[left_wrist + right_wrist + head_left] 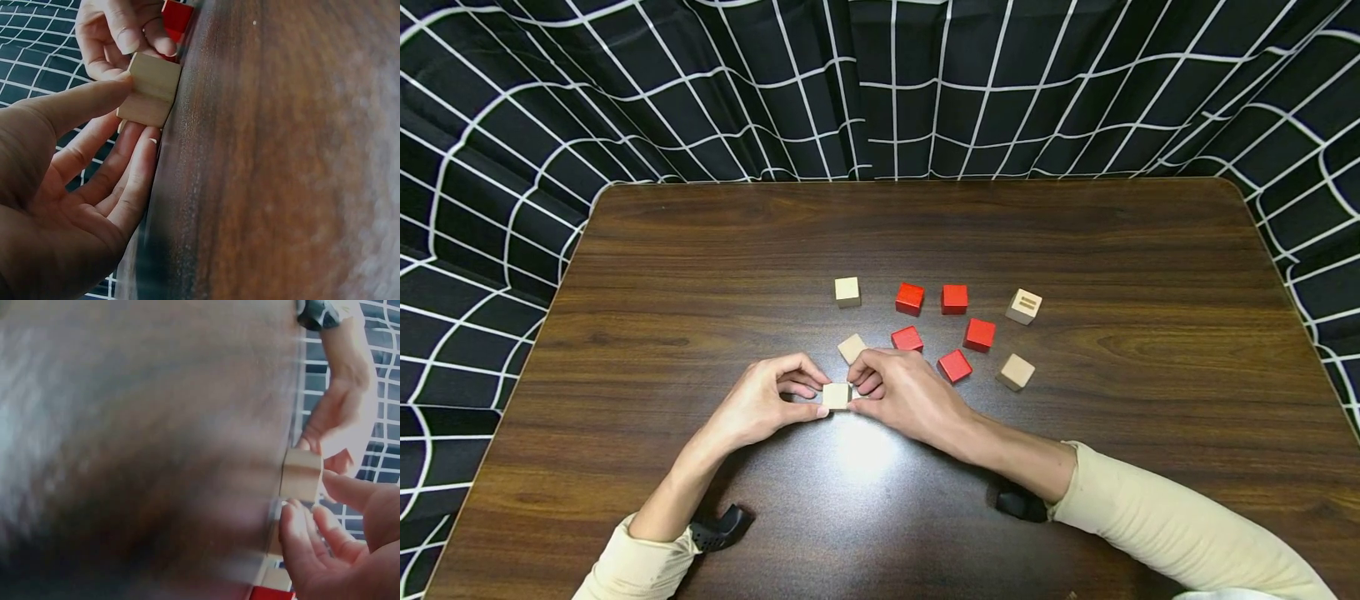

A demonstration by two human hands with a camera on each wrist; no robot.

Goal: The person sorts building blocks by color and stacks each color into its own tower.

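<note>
A plain wooden block [837, 397] stands on the table between the two hands. My left hand [765, 402] holds it from the left; in the left wrist view the thumb lies along one side of the block [150, 87] and the fingers curl at its lower edge. From the right, my right hand [910, 392] pinches the same block [302, 475] with thumb and fingertips. Behind them, another wooden block [852, 348] is close to the right hand's knuckles. A red block [907, 338] is partly covered by that hand. Fingers hide the held block's sides.
Red blocks [955, 299] are scattered beyond and right of the hands. Further plain wooden blocks lie around them, one [847, 292] at the back and one [1017, 372] to the right. A slotted wooden block [1024, 306] sits at the back right. Black gridded cloth [895, 92] surrounds the table [700, 250].
</note>
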